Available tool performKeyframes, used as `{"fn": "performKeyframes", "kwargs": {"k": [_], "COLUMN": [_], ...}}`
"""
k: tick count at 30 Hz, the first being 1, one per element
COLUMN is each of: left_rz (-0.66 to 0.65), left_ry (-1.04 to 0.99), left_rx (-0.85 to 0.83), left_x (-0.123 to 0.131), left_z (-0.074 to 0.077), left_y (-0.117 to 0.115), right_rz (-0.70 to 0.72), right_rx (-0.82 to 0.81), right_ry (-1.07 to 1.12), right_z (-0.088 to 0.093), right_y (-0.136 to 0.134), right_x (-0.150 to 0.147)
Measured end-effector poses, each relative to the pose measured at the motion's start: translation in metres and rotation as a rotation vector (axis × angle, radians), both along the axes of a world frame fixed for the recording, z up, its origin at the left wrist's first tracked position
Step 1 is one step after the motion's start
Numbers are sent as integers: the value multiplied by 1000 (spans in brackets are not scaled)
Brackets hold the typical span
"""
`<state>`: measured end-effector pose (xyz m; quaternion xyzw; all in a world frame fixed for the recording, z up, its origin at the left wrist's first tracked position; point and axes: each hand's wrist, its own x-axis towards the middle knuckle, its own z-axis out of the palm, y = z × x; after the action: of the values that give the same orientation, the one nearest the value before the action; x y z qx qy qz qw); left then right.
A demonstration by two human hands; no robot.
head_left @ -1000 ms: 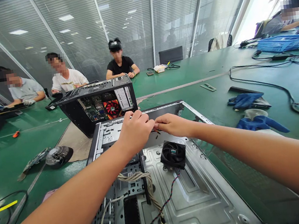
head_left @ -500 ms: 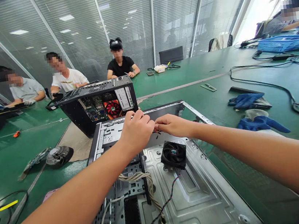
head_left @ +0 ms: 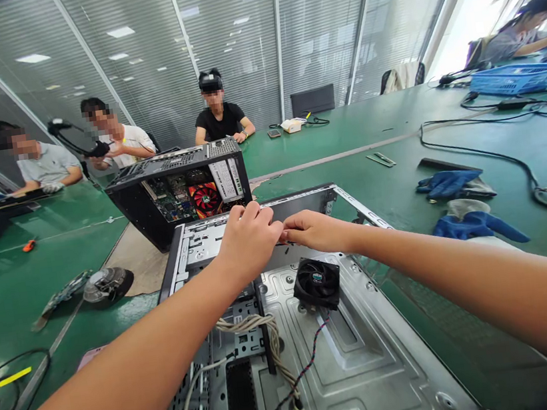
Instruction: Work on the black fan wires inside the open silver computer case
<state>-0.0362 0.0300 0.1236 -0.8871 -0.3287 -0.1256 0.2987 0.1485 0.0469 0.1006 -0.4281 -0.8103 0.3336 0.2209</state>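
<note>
Over the far end of an opened computer case (head_left: pixel 375 366), my left hand (head_left: pixel 250 238) and my right hand (head_left: pixel 315 232) meet with fingertips pinched together. Both are closed; whatever sits between the fingertips is too small and covered to name. Just below them, on the bare metal floor of the case, lies a black cooling fan (head_left: pixel 317 282). A thin twisted fan wire (head_left: pixel 308 362) trails from it toward me. A bundle of beige cables (head_left: pixel 274 346) runs along the drive bay at the left side of the case.
Behind the case stands a black computer tower (head_left: pixel 144 215) with a red fan inside. Left lie a round heatsink cooler (head_left: pixel 107 285) and an orange tool (head_left: pixel 29 246). Right are blue gloves (head_left: pixel 475 222), black cables and a blue basket (head_left: pixel 519 78). Several people sit around the green table (head_left: pixel 306 147).
My hands stay nearly in place, fingertips still together. Across the table, the person in white has raised a dark strap-like object off the table.
</note>
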Motion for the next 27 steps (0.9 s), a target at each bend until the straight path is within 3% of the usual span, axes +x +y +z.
{"fn": "performKeyframes", "kwargs": {"k": [27], "left_rz": [-36], "left_ry": [-10], "left_rx": [-24], "left_x": [-1], "left_z": [-6], "left_y": [4], "right_rz": [-23], "right_rx": [-43], "right_ry": [-50], "right_z": [-2], "right_y": [1], "right_x": [1]}}
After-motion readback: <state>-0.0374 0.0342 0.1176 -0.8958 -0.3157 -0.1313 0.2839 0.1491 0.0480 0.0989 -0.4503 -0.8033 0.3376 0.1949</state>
